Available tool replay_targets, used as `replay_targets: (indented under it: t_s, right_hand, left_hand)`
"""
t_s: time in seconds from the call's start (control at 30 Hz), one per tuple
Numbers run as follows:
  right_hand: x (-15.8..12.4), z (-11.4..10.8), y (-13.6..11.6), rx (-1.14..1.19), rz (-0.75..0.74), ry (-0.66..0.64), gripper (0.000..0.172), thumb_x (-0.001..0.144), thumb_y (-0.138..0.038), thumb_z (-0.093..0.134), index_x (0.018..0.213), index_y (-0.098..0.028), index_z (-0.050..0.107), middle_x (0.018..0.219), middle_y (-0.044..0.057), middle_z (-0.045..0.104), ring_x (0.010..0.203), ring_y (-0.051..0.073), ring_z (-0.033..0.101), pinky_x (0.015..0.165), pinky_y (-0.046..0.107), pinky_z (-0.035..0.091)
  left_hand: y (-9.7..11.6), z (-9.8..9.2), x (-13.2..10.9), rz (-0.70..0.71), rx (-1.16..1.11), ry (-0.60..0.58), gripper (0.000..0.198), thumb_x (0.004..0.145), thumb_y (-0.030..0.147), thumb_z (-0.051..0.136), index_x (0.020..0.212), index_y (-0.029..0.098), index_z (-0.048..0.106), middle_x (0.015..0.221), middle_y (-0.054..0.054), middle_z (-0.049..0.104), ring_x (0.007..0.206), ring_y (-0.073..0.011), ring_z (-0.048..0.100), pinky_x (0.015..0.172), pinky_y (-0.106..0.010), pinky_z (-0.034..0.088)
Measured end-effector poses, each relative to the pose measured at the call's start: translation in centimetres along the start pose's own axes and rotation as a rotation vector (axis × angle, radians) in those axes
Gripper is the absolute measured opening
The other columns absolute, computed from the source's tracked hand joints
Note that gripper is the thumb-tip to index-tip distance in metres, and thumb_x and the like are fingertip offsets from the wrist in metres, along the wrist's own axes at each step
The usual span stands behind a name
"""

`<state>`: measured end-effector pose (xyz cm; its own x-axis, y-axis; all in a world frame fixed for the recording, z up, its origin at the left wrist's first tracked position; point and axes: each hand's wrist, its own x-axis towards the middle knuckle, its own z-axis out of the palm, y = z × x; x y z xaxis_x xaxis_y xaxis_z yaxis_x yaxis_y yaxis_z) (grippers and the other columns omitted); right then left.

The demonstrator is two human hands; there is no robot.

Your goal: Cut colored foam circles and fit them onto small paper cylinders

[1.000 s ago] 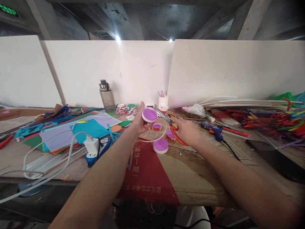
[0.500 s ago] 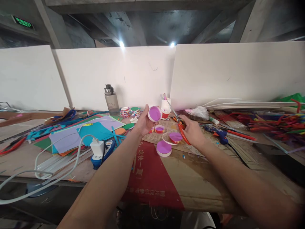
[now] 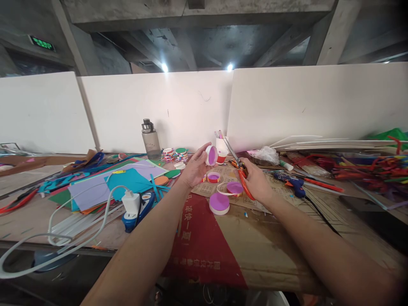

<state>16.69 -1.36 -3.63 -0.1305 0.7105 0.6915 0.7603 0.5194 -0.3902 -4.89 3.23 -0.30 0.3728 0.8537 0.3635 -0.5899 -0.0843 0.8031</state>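
Raised above the cardboard, my left hand (image 3: 196, 167) is closed on a shallow round piece (image 3: 212, 156) with a white rim and a purple inside, tilted to face right. My right hand (image 3: 254, 176) grips scissors (image 3: 245, 182) with orange handles, the blades pointing up and left, apart from the round piece. Below, a purple disc with a white edge (image 3: 219, 202) lies on the cardboard. Behind it are another purple round (image 3: 234, 188) with a loose white strip (image 3: 223, 189), and a small purple-bottomed ring with a red and yellow edge (image 3: 213, 178).
A grey bottle (image 3: 151, 140) and small stacks of coloured rounds (image 3: 181, 154) stand at the back. Coloured paper (image 3: 89, 192) and a white plug (image 3: 131, 203) on a blue power strip lie left. Right are a blue glue gun (image 3: 296, 184) and a dark flat object (image 3: 376, 216).
My left hand has turned the round piece, so its purple inside now faces right and its white side shows more. The scissors stay in my right hand. The whole view has shifted slightly down.
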Motion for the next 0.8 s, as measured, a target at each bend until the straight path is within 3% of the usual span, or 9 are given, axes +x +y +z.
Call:
replay_targets:
  t_s: [0.13,0.3,0.5,0.8]
  right_hand:
    - [-0.1,-0.3,-0.1,-0.119,0.006,-0.049,0.046,0.090,-0.025,0.047,0.136,-0.018,0.052,0.124,0.013,0.065,0.108,0.025,0.062,0.091,0.036,0.048]
    - [-0.3,-0.9,-1.1,-0.373,0.049,-0.155,0.045,0.091,-0.027,0.049,0.135,-0.019,0.054,0.116,0.013,0.064,0.093,0.025,0.063,0.077,0.033,0.048]
    - [-0.3,-1.1,-1.3,-0.568,0.000,-0.192,0.045,0.093,-0.029,0.047,0.137,-0.022,0.053,0.109,0.011,0.064,0.087,0.024,0.062,0.064,0.030,0.041]
    - [-0.2,-0.9,-0.8,-0.599,-0.036,-0.202,0.046,0.093,-0.031,0.047,0.139,-0.023,0.052,0.110,0.011,0.066,0.086,0.024,0.063,0.063,0.030,0.040]
  left_hand:
    - [-0.1,0.3,0.2,-0.089,0.009,-0.002,0.038,0.093,0.046,0.057,0.119,0.018,0.065,0.107,-0.011,0.071,0.081,-0.0158,0.068,0.064,-0.024,0.056]
    - [-0.2,1.2,0.1,-0.338,0.030,-0.010,0.065,0.095,0.064,0.030,0.102,0.011,0.066,0.078,-0.014,0.071,0.057,-0.0179,0.066,0.041,-0.023,0.045]
    - [-0.4,1.2,0.2,-0.369,0.010,-0.011,0.066,0.091,0.071,0.032,0.097,0.013,0.064,0.069,-0.011,0.069,0.054,-0.0188,0.067,0.033,-0.018,0.033]
    - [-0.2,1.0,0.3,-0.399,0.065,-0.072,0.073,0.091,0.074,0.025,0.104,0.012,0.060,0.074,-0.015,0.071,0.051,-0.0162,0.064,0.032,-0.015,0.028]
